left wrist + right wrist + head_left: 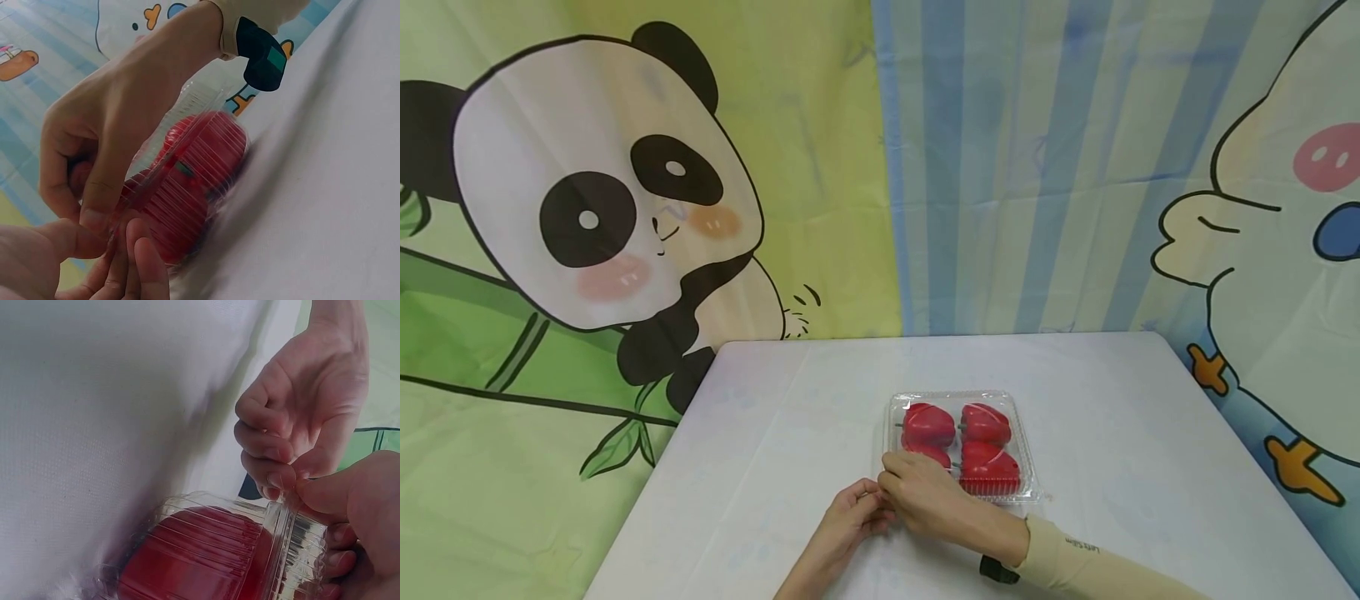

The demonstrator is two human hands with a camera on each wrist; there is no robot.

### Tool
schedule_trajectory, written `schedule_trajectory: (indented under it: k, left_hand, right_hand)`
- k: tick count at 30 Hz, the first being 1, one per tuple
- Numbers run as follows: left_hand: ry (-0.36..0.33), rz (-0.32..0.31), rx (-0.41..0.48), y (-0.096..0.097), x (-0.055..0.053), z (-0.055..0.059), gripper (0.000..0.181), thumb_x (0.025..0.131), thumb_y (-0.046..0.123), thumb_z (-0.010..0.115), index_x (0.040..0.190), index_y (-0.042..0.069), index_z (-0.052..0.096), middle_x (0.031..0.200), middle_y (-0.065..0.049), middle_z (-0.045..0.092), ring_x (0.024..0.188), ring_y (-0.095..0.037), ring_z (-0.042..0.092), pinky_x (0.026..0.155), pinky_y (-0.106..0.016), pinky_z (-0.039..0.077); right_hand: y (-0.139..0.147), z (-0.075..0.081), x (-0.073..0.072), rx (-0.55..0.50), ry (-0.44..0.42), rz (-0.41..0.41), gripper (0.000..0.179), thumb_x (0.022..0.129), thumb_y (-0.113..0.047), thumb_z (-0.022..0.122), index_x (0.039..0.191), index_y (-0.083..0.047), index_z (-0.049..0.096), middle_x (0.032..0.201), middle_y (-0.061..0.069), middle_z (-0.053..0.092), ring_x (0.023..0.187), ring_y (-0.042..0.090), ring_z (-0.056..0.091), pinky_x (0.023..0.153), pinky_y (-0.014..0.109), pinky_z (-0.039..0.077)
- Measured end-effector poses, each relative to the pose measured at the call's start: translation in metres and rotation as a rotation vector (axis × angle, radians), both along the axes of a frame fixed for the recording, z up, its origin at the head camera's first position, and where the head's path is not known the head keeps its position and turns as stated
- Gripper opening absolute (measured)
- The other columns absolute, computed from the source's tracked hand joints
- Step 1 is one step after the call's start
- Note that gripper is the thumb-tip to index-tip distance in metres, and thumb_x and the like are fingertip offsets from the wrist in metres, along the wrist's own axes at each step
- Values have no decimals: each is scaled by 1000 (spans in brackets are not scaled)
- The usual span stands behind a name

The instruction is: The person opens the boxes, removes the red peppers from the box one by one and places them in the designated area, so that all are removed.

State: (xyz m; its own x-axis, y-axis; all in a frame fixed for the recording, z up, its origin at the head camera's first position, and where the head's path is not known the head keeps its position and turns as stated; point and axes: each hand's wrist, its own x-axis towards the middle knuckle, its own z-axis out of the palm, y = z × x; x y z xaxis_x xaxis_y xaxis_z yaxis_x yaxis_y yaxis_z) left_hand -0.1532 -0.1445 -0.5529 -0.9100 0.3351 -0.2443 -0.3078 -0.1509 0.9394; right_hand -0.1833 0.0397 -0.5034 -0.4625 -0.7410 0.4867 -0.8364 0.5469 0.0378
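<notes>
A clear plastic clamshell box (1028, 475) lies flat on the white table, its lid down over several red bell peppers (989, 464) with short green stems. At its near left corner both hands meet. My left hand (847, 521) pinches the corner edge between thumb and index finger, other fingers curled beneath, as the right wrist view shows. My right hand (925, 498) reaches across the box's near side and pinches the same rim (284, 519) with thumb and fingers. In the left wrist view, a pepper (172, 215) shows through the ribbed side wall. In the head view, the right hand covers that corner.
The white table (790, 417) extends around the box on all sides. Behind it hangs a printed cloth with a panda (602, 167) and blue stripes. A dark device (997, 570) is strapped at my right wrist, below the pale sleeve (1097, 562).
</notes>
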Motion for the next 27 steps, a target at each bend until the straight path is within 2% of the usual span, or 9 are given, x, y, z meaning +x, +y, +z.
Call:
schedule_trajectory:
  k: [9, 13, 16, 22, 27]
  left_hand:
    - [-6, 30, 4, 3, 0, -1, 4, 98, 10, 57, 96, 8, 60, 90, 1, 69, 80, -10, 65, 75, -25, 55]
    - [0, 10, -13, 2, 1, 1, 5, 99, 10, 57, 100, 6, 60, 91, 1, 68, 81, -10, 65, 75, -25, 55]
    - [13, -5, -37, 1, 1, 4, 8, 99, 12, 58, 103, 5, 60, 91, 2, 69, 82, -10, 66, 76, -24, 55]
    - [43, 3, -98, 1, 1, 8, 13, 99, 13, 57, 107, 4, 61, 90, 3, 72, 81, -11, 67, 74, -25, 56]
    - [92, -17, -124, -1, 0, 8, 20, 103, 19, 57, 111, 1, 60, 91, 3, 73, 81, -11, 68, 74, -25, 56]
  right_hand:
    - [-1, 2, 1, -1, -22, -4, 20, 89, -19, 73, 73, -20, 61, 72, -8, 40, 67, 5, 30, 63, 16, 26]
    - [0, 3, 2, 9, -23, -15, 18, 89, -21, 74, 74, -20, 63, 73, -8, 40, 68, 5, 31, 63, 16, 26]
    - [1, 5, 2, 9, -9, -17, 14, 88, -25, 77, 77, -20, 68, 74, -7, 42, 69, 6, 34, 64, 16, 28]
    - [3, 9, 3, 9, 49, -1, 15, 84, -31, 82, 81, -21, 72, 76, -7, 49, 72, 7, 39, 65, 16, 32]
    - [6, 12, 7, 38, 84, 4, 17, 81, -33, 85, 86, -21, 74, 81, -7, 54, 77, 8, 44, 71, 18, 40]
